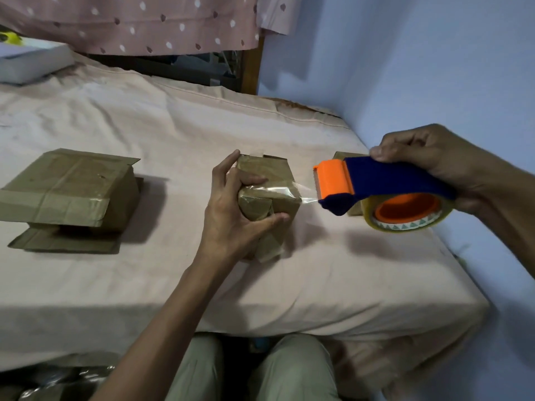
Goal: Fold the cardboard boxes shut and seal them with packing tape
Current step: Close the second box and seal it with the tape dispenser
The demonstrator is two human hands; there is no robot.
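Left hand point(231, 209) grips small brown tape-wrapped cardboard box point(269, 180): light, stiff, slick; hold by edges. Right hand point(434, 166) clasps blue-orange tape dispenser point(376, 183).

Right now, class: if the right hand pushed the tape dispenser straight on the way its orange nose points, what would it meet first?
The right hand aims the tape dispenser leftward along the stretched tape. It would probably meet the small box first, at its near right edge, and then the left hand gripping it. Depth is uncertain.
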